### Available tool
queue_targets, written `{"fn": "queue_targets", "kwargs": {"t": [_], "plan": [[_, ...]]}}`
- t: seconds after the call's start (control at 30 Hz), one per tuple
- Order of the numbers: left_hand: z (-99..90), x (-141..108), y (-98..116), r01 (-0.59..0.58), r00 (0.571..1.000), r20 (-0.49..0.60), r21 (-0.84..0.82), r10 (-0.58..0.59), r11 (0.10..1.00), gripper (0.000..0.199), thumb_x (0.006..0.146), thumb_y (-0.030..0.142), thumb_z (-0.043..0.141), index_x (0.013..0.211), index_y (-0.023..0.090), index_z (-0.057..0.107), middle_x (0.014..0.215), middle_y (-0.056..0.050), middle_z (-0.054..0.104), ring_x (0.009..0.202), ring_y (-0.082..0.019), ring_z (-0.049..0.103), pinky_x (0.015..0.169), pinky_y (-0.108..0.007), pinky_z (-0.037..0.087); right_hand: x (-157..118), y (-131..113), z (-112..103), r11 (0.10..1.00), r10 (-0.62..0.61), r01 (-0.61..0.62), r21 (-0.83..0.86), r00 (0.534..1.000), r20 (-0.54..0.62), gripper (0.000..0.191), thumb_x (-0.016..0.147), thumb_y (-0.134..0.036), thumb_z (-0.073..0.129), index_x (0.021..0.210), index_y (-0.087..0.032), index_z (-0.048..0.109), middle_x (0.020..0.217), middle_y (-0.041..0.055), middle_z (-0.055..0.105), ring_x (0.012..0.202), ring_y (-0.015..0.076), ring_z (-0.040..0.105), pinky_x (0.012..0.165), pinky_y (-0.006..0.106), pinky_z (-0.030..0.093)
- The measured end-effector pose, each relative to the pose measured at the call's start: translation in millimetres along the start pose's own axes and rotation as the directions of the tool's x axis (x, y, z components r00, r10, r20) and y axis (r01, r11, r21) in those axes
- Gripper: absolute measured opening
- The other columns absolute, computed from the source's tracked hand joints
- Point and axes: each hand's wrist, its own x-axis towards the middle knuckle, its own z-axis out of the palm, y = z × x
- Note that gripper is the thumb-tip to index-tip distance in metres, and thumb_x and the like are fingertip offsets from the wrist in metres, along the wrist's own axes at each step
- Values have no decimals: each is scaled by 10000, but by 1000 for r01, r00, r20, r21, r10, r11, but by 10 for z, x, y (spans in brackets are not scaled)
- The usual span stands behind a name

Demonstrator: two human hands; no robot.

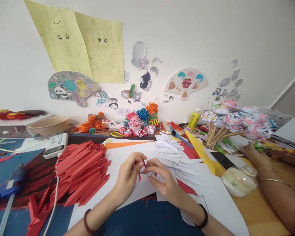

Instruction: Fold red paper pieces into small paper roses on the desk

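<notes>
Over the white paper sheet [130, 154], my left hand [127, 175] pinches a small folded piece of red and white paper [143, 169]. My right hand [163, 178] has its fingers closed on the same piece from the other side, so the two hands nearly meet. Red ends of the piece poke out between the fingers; much of it is hidden. A large pile of red folded paper strips [86, 170] lies to the left of my left hand. White paper strips [174, 157] are spread behind and to the right of my right hand.
At the left are a blue glue gun [13, 183], a white power bank [56, 146] with a cable, and a bowl [48, 127]. Paper flowers [135, 123] stand along the wall. A phone [222, 160], a jar [239, 182] and another person's arm [272, 186] are at the right.
</notes>
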Motion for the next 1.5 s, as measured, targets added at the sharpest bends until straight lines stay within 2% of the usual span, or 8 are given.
{"fn": "queue_targets", "kwargs": {"t": [0.2,0.33,0.47,0.67,0.83,1.07,1.3,1.5], "plan": [[-20,34,4,22,1000,0,19,-22,1000,220,994,333,426,838,199,504,1058,-37,579,696,-93,536,612,-240,444,-6,10,-2,999,19,-21,31,998,61,204,946,-250,533,1123,-239,634,1138,66,552,977,177,550,807,296,469],[-13,67,30,15,1000,-9,125,-14,992,195,990,329,439,868,209,532,1054,-34,586,771,-118,561,657,-252,447,2,41,70,991,-59,43,-129,991,-122,148,926,-225,537,1055,-221,608,1053,56,560,913,170,544,781,298,462],[-2,67,42,-54,996,-56,257,70,965,159,973,285,476,851,215,551,1001,-28,597,943,-164,561,800,-286,458,-13,87,103,927,-211,90,-364,927,-309,191,839,-240,636,1012,-204,564,957,41,565,828,171,526,735,301,443],[43,21,5,-27,997,-60,351,51,936,164,948,237,504,791,212,543,939,-25,615,895,-177,554,772,-311,461,-41,149,128,727,-377,161,-667,906,-192,239,830,-341,686,738,-189,526,703,1,559,678,156,495,640,283,355],[79,11,-13,-99,988,-65,458,144,884,147,907,192,560,763,208,581,935,-25,638,921,-192,549,835,-363,439,-53,209,171,599,-421,176,-781,899,-120,166,836,-198,566,680,-181,511,636,6,535,623,150,471,602,285,305],[96,15,28,-71,994,-23,587,103,807,159,875,179,579,721,210,598,977,-29,645,937,-210,535,833,-386,437,-58,350,154,646,-322,196,-738,946,-31,186,885,-138,490,706,-180,516,642,-10,511,562,120,439,557,268,289],[2,37,12,-36,999,24,647,28,761,166,890,179,557,734,207,609,1115,-29,624,1029,-235,507,850,-429,389,-63,375,148,769,-218,189,-610,976,27,187,866,-115,473,692,-182,478,662,-12,478,565,113,437,538,243,327],[-14,30,-16,-75,997,40,701,67,709,169,914,194,539,763,212,612,1168,-28,616,1058,-233,494,885,-450,335,-61,361,159,823,-187,173,-542,982,29,196,868,-119,471,684,-184,493,673,-8,489,580,113,453,556,232,375]]}}
